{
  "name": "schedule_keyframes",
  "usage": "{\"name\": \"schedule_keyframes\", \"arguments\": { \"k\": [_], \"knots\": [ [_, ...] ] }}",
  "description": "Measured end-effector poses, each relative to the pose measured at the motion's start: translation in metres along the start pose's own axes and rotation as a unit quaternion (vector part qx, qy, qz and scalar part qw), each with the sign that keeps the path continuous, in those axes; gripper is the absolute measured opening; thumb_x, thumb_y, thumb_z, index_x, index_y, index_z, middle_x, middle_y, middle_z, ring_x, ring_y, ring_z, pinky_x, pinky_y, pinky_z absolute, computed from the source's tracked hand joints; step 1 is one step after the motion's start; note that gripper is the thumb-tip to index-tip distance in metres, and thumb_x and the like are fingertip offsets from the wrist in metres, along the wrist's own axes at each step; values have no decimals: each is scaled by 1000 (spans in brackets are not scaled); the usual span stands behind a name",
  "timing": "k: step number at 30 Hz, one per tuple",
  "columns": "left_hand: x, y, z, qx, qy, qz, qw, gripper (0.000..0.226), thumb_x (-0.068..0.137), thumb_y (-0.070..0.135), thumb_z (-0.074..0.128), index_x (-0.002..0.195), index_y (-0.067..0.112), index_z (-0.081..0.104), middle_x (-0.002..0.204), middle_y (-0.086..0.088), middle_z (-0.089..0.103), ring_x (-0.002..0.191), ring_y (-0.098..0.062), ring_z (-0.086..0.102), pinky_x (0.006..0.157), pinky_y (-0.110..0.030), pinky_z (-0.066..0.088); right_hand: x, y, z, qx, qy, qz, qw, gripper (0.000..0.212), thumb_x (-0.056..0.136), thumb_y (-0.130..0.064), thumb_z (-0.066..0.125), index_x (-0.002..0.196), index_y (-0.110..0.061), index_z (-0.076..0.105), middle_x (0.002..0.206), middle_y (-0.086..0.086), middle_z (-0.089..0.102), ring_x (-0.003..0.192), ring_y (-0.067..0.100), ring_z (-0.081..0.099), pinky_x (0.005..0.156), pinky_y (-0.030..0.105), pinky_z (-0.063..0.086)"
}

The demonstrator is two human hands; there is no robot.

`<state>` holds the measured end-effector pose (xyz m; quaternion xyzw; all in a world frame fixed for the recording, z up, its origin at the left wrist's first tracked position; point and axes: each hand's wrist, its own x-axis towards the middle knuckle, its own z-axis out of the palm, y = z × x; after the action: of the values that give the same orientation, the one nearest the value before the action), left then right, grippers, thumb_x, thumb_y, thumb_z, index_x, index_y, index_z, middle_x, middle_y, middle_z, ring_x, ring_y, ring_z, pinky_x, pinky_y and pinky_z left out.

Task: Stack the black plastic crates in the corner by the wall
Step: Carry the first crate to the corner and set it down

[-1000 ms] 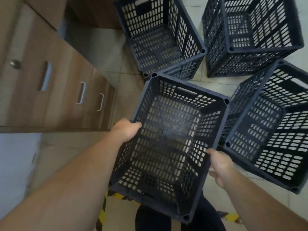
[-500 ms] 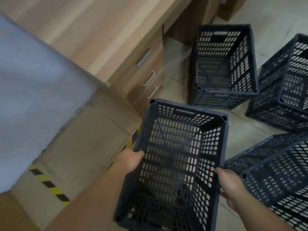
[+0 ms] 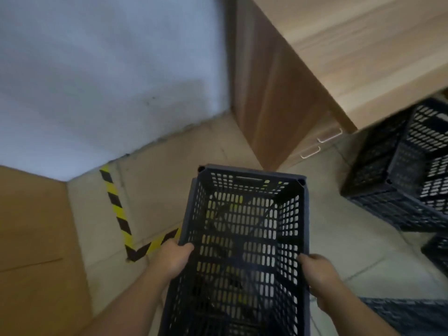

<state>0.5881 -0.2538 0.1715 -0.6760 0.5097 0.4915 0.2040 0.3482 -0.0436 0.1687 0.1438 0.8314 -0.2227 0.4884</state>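
Observation:
I hold a black perforated plastic crate (image 3: 244, 234) upright in the air in front of me, its open top facing me. My left hand (image 3: 173, 259) grips its left rim and my right hand (image 3: 315, 272) grips its right rim. Ahead lies the floor corner (image 3: 155, 170) where the white wall (image 3: 109, 81) meets the floor, beside the wooden cabinet's side panel (image 3: 266, 105). Other black crates (image 3: 400, 180) stand on the floor at the right, with another crate's edge (image 3: 409, 314) at the bottom right.
Yellow-and-black hazard tape (image 3: 118, 214) marks an L on the tiled floor near the corner. A brown panel (image 3: 31, 251) fills the left side. The wooden cabinet has drawers with metal handles (image 3: 329, 137) and a desktop (image 3: 363, 44) above.
I have turned left with the crate in both hands. The wall corner and hazard tape have come into view, and the other crates have slid to the right edge.

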Motion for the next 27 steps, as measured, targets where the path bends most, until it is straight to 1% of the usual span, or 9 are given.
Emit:
{"name": "schedule_keyframes", "arguments": {
  "k": [4,9,11,14,16,21,23,25,27],
  "knots": [
    [21,-27,-50,-63,20,-22,998,20,98,36,60,91,21,71,97,-6,75,92,-26,69,92,-36,56,-4,-48,54,-71,-7,-57,996,17,101,-22,56,108,-8,60,92,8,65,87,33,64,86,48,56],
    [44,-52,-110,-132,37,-39,990,36,88,42,61,107,14,75,101,-7,77,94,-26,70,89,-37,57,-7,-109,116,-117,-23,-95,988,21,101,-21,57,109,-2,64,92,12,66,83,31,64,78,43,54],
    [55,-56,-132,-157,48,-43,985,30,95,37,61,110,13,72,101,-7,75,93,-25,68,80,-33,55,-8,-133,140,-128,-27,-115,985,22,102,-21,57,110,-3,65,91,13,66,81,31,63,73,39,51],
    [73,-54,-160,-200,68,-53,976,31,98,34,59,115,11,70,103,-9,74,94,-26,69,79,-34,55,-4,-171,171,-141,-42,-131,980,25,102,-22,55,112,-1,65,88,16,65,76,30,59,65,33,44],
    [85,-48,-177,-221,75,-60,971,34,99,31,59,121,8,69,101,-8,73,91,-24,68,69,-31,50,0,-196,190,-138,-59,-133,980,27,101,-21,54,114,-1,66,93,18,67,77,30,59,61,31,42],
    [122,-32,-209,-277,99,-69,953,47,98,31,58,137,6,62,108,-10,73,92,-24,68,69,-32,51,8,-259,229,-141,-91,-147,975,30,99,-23,56,117,-2,67,100,17,72,87,33,68,62,33,50],
    [137,-24,-218,-304,115,-71,943,34,102,26,58,130,8,65,103,-10,73,87,-22,67,64,-31,49,13,-279,243,-142,-111,-144,973,38,95,-31,57,123,-6,64,106,17,73,94,35,70,74,42,59],
    [154,-17,-225,-329,128,-83,932,19,103,25,58,111,11,69,103,-15,74,84,-22,66,67,-32,52,24,-297,257,-132,-122,-141,974,43,93,-34,59,127,-8,61,109,17,73,97,36,71,82,50,62],
    [177,-14,-230,-337,137,-86,927,13,101,25,60,92,17,66,105,-16,75,85,-23,67,74,-35,53,34,-314,272,-135,-127,-150,971,43,96,-33,59,131,-7,60,112,16,72,100,34,70,78,43,60]
  ]
}}
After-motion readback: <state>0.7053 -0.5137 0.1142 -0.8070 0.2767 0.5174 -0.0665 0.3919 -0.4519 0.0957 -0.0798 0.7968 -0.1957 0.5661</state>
